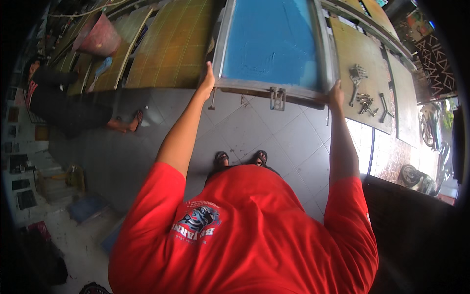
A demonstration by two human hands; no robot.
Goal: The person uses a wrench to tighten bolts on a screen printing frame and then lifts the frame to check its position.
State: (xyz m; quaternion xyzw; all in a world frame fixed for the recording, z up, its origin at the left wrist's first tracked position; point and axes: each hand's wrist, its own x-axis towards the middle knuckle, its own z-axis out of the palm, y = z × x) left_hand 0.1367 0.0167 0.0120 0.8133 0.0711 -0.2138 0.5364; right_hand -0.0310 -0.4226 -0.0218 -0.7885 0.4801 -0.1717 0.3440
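— Red T-shirt (254,220) nearest the lens, forearms (180,132) stretch up the picture toward a screen-printing frame (254,85). Who holds what?

— Left hand (207,81) at the frame's near left corner, right hand (337,94) at the near right; both appear to grip it, though most fingertips are hidden.

— How far along?

— Under way, by the look of it: the frame, upper centre, is in both hands, its release still left. Blue covers most of its mesh (269,39). Whether it rests on anything, one cannot tell.

— And around it?

— A slotted metal bracket (278,99) sits at its near edge. Sandals (222,158) show on grey floor tiles (279,117) at centre; loose metal hardware (365,101) lies on a board (342,41), upper right.

— Farther off?

— Yellowed panels (166,49) and a reddish bucket (99,36), upper left; another person (68,100) in dark clothes, left; motorcycles (421,176) in daylight, far right.
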